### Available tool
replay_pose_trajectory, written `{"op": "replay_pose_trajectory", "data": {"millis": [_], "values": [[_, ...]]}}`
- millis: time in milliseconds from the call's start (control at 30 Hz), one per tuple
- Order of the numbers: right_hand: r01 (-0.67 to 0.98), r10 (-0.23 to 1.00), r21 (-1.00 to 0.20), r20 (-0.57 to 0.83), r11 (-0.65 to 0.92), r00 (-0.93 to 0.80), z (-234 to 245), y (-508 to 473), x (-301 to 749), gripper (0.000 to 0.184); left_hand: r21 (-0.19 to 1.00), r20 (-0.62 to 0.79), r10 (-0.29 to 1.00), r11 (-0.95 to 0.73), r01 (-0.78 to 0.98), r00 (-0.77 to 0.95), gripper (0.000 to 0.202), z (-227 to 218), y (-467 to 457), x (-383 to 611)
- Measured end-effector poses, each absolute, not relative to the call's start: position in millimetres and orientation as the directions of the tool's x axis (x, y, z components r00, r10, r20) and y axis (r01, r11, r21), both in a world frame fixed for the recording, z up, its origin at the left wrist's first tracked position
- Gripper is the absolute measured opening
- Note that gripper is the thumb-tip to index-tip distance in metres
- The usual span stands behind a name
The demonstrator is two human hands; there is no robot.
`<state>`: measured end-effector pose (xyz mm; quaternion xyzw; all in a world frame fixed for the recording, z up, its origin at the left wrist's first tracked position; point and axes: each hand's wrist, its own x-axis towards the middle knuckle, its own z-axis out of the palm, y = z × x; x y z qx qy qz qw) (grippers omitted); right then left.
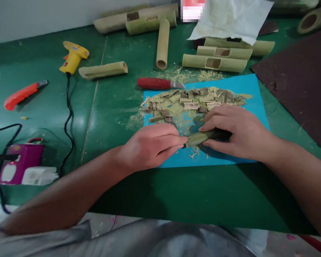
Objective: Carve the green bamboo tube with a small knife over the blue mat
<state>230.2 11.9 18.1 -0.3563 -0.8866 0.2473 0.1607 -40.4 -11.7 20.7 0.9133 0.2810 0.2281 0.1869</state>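
Observation:
A short green bamboo piece (200, 137) lies between both hands over a blue sheet (253, 89). My right hand (237, 131) wraps its fingers round the piece's right end. My left hand (152, 145) is closed at the piece's left end, fingers pinched together against it; whether it also holds a small tool is hidden. Behind the hands, a heap of bamboo chips and shavings (192, 101) covers the far part of the blue sheet.
On the green table: a red-handled knife (157, 83), a yellow glue gun (73, 57) with black cord, an orange utility knife (21, 94), a purple box (23, 164), several bamboo tubes (214, 62) at the back, a white paper (235, 18), a dark brown sheet (302, 82).

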Motion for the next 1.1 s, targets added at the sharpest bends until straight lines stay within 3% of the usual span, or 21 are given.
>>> {"op": "replay_pose_trajectory", "data": {"millis": [467,633,1100], "values": [[0.580,0.727,-0.554,0.070,0.597,-0.683,18,12,229,0.017,0.484,0.217,0.595,-0.754,0.444,0.774,0.021,26,-5,-32],[0.600,0.729,-0.552,0.021,0.579,-0.684,19,12,229,0.018,0.547,0.169,0.628,-0.701,0.458,0.759,0.024,27,-1,-30],[0.591,0.728,-0.540,0.060,0.599,-0.683,18,14,229,0.022,0.563,0.141,0.635,-0.682,0.466,0.759,0.025,26,1,-32]]}}
